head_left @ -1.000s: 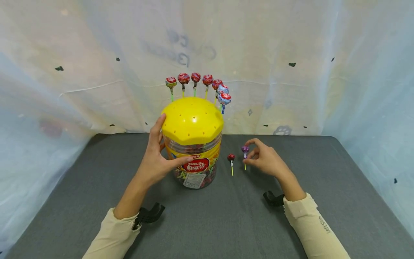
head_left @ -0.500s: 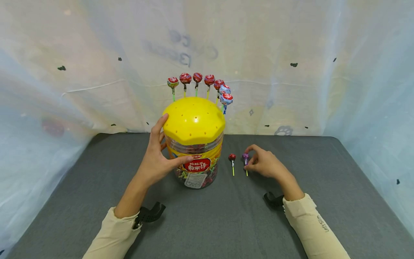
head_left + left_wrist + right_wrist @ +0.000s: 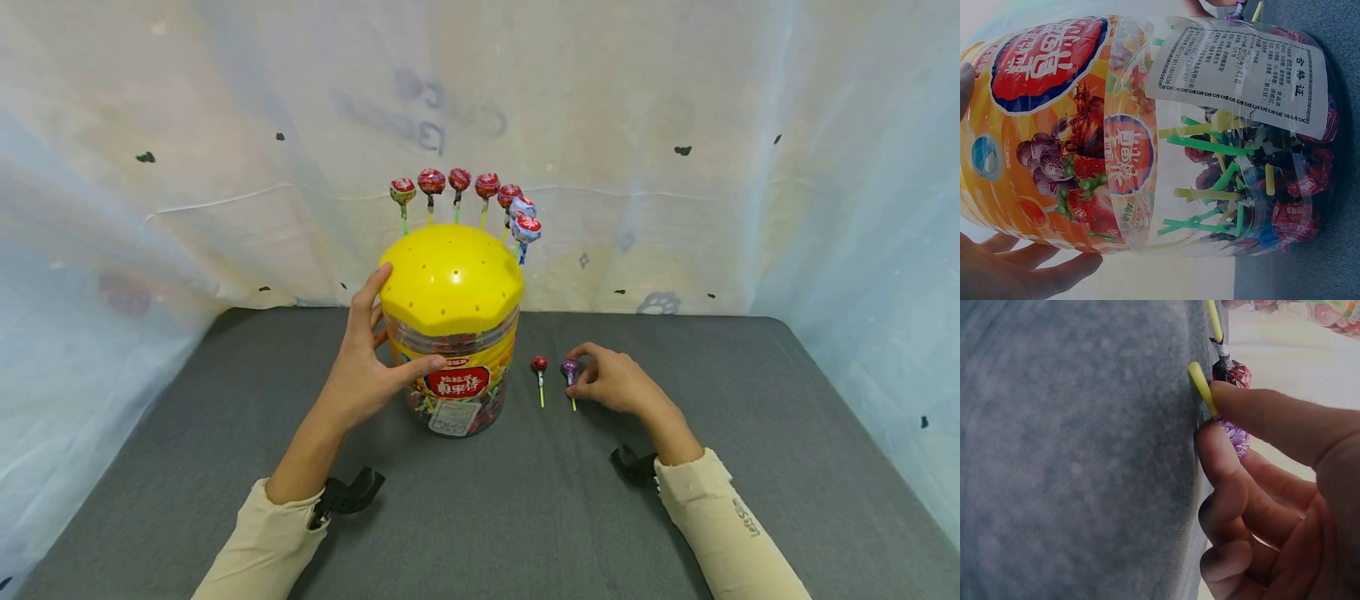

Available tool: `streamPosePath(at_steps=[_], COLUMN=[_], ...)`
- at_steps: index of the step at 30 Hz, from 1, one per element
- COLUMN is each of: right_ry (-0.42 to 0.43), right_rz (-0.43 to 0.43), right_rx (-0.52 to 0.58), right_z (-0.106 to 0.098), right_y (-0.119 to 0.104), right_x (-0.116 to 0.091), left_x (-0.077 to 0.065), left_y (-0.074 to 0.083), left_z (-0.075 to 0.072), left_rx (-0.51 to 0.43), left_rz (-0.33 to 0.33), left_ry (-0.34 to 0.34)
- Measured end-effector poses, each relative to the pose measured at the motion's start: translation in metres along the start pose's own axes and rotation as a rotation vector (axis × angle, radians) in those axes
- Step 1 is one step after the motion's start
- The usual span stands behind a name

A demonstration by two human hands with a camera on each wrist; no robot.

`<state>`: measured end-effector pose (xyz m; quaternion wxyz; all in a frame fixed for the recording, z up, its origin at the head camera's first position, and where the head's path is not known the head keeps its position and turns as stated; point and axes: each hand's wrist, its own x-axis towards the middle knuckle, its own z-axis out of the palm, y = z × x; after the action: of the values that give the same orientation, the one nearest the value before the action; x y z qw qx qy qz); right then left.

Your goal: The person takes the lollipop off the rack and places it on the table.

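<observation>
- Left hand: fingers gripping the jar at its 9 o'clock side.
- Right hand: fingers pinching the purple lollipop at the table, 3 o'clock from the jar.
- Hazard: uneven release could roll it against the red lollipop at 9 o'clock.
- Hazard: sideways pressure could tilt the jar, disturbing the 7 standing lollipops.

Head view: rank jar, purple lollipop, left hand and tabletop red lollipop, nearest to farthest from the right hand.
1. Purple lollipop, pinched by the right hand.
2. Red lollipop, just left, on the table.
3. Jar, farther left.
4. Left hand, on the jar's left.
</observation>
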<state>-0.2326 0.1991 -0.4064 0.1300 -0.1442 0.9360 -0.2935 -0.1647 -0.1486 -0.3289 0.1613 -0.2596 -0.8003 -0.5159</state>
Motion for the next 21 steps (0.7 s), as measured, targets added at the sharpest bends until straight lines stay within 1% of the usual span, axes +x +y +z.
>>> streamPosePath(at_steps=[13, 21], right_ry=[0.011, 0.015], right_rz=[-0.002, 0.001], right_rx=[-0.020, -0.029], right_z=[-0.0032, -0.0070], right_y=[-0.0010, -0.0038], right_x=[-0.0017, -0.0037], left_x=[-0.0009, -0.0005], left_y=[0.0011, 0.0002], left_z=[-0.0007, -0.0007], left_rx=[0.024, 0.022], left_rz=[-0.015, -0.001], left_ry=[0.001, 0.006])
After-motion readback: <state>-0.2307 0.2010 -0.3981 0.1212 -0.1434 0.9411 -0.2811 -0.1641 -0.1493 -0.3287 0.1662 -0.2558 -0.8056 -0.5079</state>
